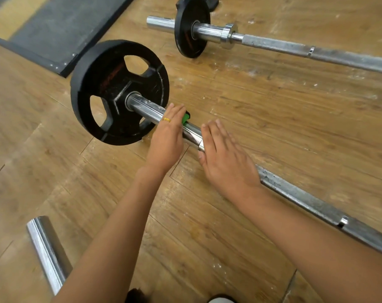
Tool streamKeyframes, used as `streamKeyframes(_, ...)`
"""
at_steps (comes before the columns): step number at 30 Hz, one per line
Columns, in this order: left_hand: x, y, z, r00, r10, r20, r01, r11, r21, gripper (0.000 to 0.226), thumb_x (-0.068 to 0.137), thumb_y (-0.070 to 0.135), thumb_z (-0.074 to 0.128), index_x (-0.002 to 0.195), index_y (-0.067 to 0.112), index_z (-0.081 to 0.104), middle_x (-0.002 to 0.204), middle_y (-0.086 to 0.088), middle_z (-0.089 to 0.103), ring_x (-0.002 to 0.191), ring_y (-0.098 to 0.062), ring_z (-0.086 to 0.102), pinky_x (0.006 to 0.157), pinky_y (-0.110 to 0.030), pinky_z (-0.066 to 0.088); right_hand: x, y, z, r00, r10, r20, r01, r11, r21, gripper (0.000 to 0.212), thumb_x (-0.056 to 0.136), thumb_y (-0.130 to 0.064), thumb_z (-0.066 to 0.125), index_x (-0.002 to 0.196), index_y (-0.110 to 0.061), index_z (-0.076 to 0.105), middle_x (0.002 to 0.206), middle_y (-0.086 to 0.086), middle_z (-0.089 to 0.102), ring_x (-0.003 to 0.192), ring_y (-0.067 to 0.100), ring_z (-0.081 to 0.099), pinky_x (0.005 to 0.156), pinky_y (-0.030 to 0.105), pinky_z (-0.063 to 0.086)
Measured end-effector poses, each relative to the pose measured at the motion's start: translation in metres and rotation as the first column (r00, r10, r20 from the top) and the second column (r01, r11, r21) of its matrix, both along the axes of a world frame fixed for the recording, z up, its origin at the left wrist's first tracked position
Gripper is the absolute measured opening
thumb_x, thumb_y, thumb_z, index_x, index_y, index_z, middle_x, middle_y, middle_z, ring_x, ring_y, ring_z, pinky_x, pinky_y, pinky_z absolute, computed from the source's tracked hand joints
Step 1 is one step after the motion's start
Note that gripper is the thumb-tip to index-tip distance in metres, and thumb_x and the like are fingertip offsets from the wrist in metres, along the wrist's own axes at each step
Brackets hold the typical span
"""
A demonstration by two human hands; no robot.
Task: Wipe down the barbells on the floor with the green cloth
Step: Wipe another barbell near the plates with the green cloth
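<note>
Frame centre: our left hand (167, 136), fingers straight, presses the crumpled green cloth (185, 118) onto the near chrome steel barbell (306, 197), beside the black round weight plate (111, 84). Right hand (225, 158) lies flat on the bar. Open scuffed wooden plank floor (251, 106) sits beyond.

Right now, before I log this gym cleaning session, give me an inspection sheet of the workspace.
Surface: wooden floor, white dusty smears near the far barbell.
Job's things: near barbell with black plate; far barbell; green cloth, only a corner showing under the left hand.
Clutter: chrome sleeve of a third bar, lower left.
Hands: left hand flat on the near barbell's sleeve, over the cloth; right hand flat over the collar, contact unclear.
Cables: nothing seen.
Surroundings: black mat, upper left.
</note>
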State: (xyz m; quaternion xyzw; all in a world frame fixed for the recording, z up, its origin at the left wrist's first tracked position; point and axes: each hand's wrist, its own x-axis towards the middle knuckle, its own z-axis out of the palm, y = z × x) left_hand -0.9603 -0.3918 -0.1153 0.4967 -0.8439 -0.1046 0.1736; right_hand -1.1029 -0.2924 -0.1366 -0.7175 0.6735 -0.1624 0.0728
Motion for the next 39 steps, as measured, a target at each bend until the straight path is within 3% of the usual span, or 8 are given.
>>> streamKeyframes(9, 0.027, 0.025, 0.000, 0.985, -0.173, -0.025, 0.174, 0.983, 0.058, 0.047, 0.104, 0.000, 0.041, 0.150, 0.005, 0.044, 0.158, -0.005, 0.041, 0.152, -0.009, 0.019, 0.121, -0.016, 0.013, 0.013, 0.020, 0.004, 0.999, 0.047, 0.011, -0.046, 0.999, -0.023, 0.058, 0.108, -0.030, 0.027, 0.158, -0.003, 0.013, 0.165, 0.018, 0.014, 0.154, 0.029, 0.009, 0.125, 0.039, 0.008)
streamKeyframes(14, 0.029, 0.023, 0.002, 1.000, -0.020, -0.020, 0.022, 0.998, 0.065, 0.047, 0.102, -0.003, 0.043, 0.148, 0.006, 0.048, 0.155, -0.006, 0.045, 0.153, -0.017, 0.024, 0.122, -0.021, 0.017, 0.023, 0.026, 0.004, 0.995, 0.093, 0.034, -0.093, 0.996, 0.016, 0.058, 0.109, -0.025, 0.028, 0.158, -0.002, 0.008, 0.166, 0.018, 0.008, 0.155, 0.030, 0.002, 0.126, 0.042, 0.010)
streamKeyframes(19, 0.054, 0.020, 0.016, 0.958, -0.270, 0.094, 0.253, 0.955, 0.158, 0.050, 0.103, 0.000, 0.042, 0.152, 0.009, 0.042, 0.158, -0.001, 0.040, 0.153, -0.014, 0.020, 0.124, -0.021, 0.013, 0.029, 0.038, 0.005, 0.991, 0.132, 0.006, -0.132, 0.991, 0.017, 0.063, 0.105, -0.019, 0.041, 0.158, -0.001, 0.012, 0.166, 0.018, 0.011, 0.154, 0.032, 0.008, 0.125, 0.043, 0.013)
streamKeyframes(22, 0.060, 0.016, 0.017, 0.989, -0.128, 0.075, 0.118, 0.985, 0.125, 0.048, 0.103, -0.001, 0.041, 0.151, 0.006, 0.043, 0.157, -0.006, 0.042, 0.154, -0.019, 0.021, 0.126, -0.032, 0.018, 0.032, 0.044, 0.008, 0.984, 0.175, 0.034, -0.176, 0.983, 0.059, 0.064, 0.104, -0.017, 0.038, 0.159, -0.003, 0.006, 0.167, 0.016, 0.004, 0.155, 0.029, 0.000, 0.125, 0.041, 0.006)
streamKeyframes(26, 0.059, 0.041, 0.008, 0.990, -0.135, 0.038, 0.131, 0.986, 0.102, 0.048, 0.101, -0.004, 0.042, 0.149, 0.002, 0.045, 0.155, -0.009, 0.044, 0.152, -0.020, 0.021, 0.122, -0.018, 0.010, 0.033, 0.047, 0.013, 0.962, 0.222, 0.157, -0.240, 0.965, 0.106, 0.063, 0.103, -0.018, 0.029, 0.160, -0.010, 0.002, 0.168, 0.007, -0.004, 0.154, 0.018, -0.010, 0.125, 0.034, -0.005)
streamKeyframes(30, 0.068, 0.054, 0.007, 0.986, -0.165, 0.038, 0.161, 0.982, 0.095, 0.051, 0.102, -0.002, 0.041, 0.152, 0.004, 0.040, 0.158, -0.007, 0.039, 0.154, -0.019, 0.019, 0.125, -0.025, 0.012, 0.016, 0.041, 0.020, 0.886, 0.102, 0.452, -0.227, 0.946, 0.233, 0.064, 0.105, -0.031, 0.032, 0.161, -0.018, 0.003, 0.169, -0.002, 0.001, 0.154, 0.010, 0.002, 0.122, 0.031, 0.011)
streamKeyframes(34, 0.071, 0.060, 0.009, 0.991, -0.132, 0.027, 0.127, 0.983, 0.135, 0.050, 0.103, -0.001, 0.040, 0.153, 0.005, 0.039, 0.160, -0.005, 0.037, 0.155, -0.021, 0.016, 0.126, -0.026, 0.010, 0.014, 0.051, 0.015, 0.938, 0.102, 0.332, -0.223, 0.909, 0.351, 0.068, 0.106, -0.043, 0.024, 0.158, -0.019, -0.012, 0.168, 0.001, -0.008, 0.154, 0.017, 0.009, 0.119, 0.036, 0.022)
streamKeyframes(39, 0.075, 0.064, 0.014, 0.962, -0.259, 0.087, 0.239, 0.952, 0.189, 0.051, 0.103, 0.001, 0.040, 0.153, 0.008, 0.039, 0.161, -0.002, 0.036, 0.155, -0.016, 0.014, 0.123, -0.017, 0.007, 0.024, 0.060, 0.010, 0.948, 0.131, 0.290, -0.226, 0.919, 0.325, 0.070, 0.104, -0.043, 0.021, 0.156, -0.018, -0.019, 0.167, 0.001, -0.018, 0.155, 0.016, 0.004, 0.120, 0.034, 0.019)
